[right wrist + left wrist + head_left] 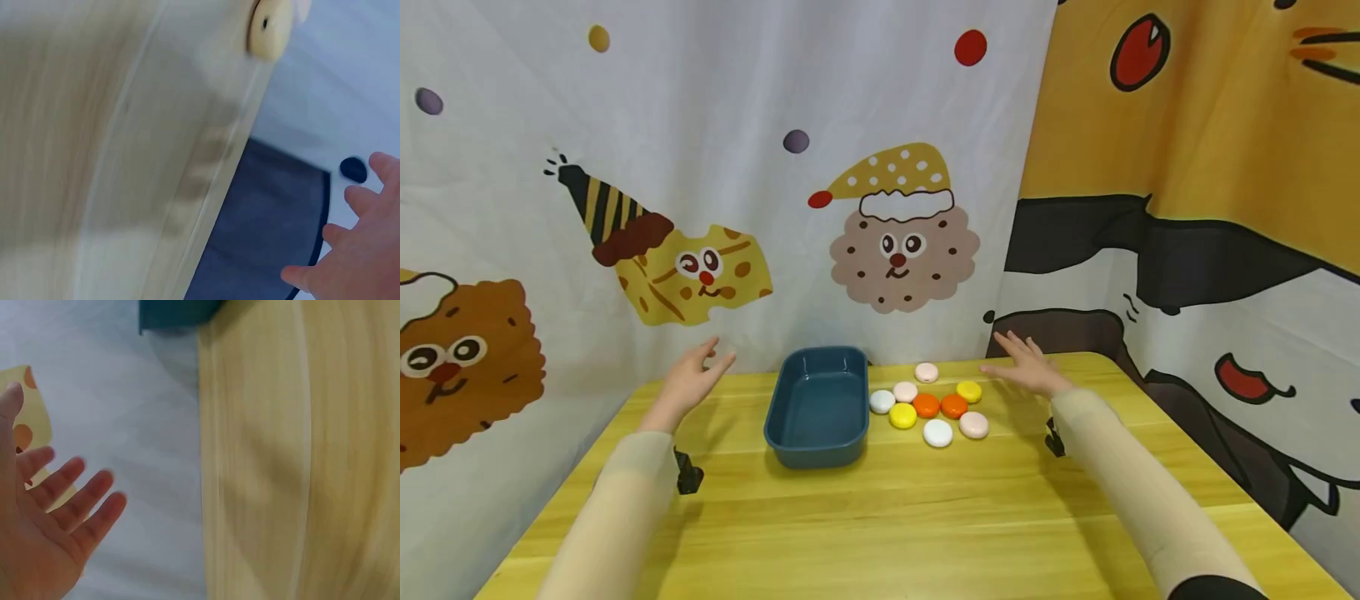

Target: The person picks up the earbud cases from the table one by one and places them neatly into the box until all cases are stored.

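My left hand (688, 383) hovers over the table to the left of a dark blue rectangular box (817, 456), fingers spread and nothing in them. In the left wrist view the same hand (56, 531) shows its palm, with a corner of the box (178, 314) at the top. Right of the box lie several smooth, flattened round pieces: orange (953, 406), yellow (902, 416), pink (973, 425) and white (937, 432). Beyond them, to the right, my right hand (1028, 367) is raised with fingers apart, holding nothing. A small hole marks the yellow piece (272, 31) in the right wrist view.
The wooden table (865, 533) ends at a back edge close behind the box. Behind it hangs a white curtain (745, 83) printed with cartoon food, and a yellow and black printed cloth (1097, 150) at the right. Dark mounts (688, 473) sit at both wrists.
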The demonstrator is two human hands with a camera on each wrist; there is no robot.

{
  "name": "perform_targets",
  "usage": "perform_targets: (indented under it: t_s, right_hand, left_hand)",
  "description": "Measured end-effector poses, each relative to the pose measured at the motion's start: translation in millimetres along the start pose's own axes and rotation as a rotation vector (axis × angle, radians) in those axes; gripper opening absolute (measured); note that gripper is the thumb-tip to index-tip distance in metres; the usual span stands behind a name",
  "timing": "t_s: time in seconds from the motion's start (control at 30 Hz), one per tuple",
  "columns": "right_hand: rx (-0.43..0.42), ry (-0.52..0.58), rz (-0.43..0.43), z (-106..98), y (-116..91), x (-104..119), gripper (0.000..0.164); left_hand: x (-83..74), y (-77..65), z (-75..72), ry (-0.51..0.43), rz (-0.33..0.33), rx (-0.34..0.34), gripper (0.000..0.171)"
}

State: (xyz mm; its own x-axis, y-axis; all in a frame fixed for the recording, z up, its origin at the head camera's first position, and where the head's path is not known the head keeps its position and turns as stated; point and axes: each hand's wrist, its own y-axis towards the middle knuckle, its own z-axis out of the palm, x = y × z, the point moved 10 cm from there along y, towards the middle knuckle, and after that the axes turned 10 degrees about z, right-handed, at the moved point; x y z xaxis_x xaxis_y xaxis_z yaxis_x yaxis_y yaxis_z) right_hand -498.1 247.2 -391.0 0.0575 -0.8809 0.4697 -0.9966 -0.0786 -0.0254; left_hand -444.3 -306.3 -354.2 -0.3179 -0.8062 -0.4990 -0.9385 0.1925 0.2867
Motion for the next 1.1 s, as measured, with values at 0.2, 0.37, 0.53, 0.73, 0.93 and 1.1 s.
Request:
perform_targets:
  t_s: [0.2,0.37,0.53,0.73,0.93,1.1]
  right_hand:
    - [0.012,0.124,-0.111,8.1,-19.3,26.2,0.092]
    - [0.052,0.229,-0.133,21.5,-30.6,35.9,0.082]
    - [0.099,0.299,-0.12,35.0,-40.0,43.4,0.072]
    - [0.144,0.344,-0.071,49.3,-46.1,44.0,0.072]
    - [0.151,0.351,-0.02,61.0,-54.5,35.5,0.066]
    - [0.166,0.379,0.011,69.2,-58.0,28.0,0.065]
  left_hand:
    - [2.0,-7.5,15.9,-0.232,-0.054,0.008,0.084]
    - [-0.6,-13.3,37.8,-0.468,-0.105,0.045,0.083]
    - [-9.9,-19.5,56.4,-0.617,-0.114,0.102,0.073]
    - [-11.9,-28.1,76.1,-0.741,-0.136,0.134,0.07]
    - [-12.3,-34.0,94.9,-0.794,-0.135,0.127,0.067]
    - [-19.0,-36.7,100.1,-0.804,-0.12,0.13,0.068]
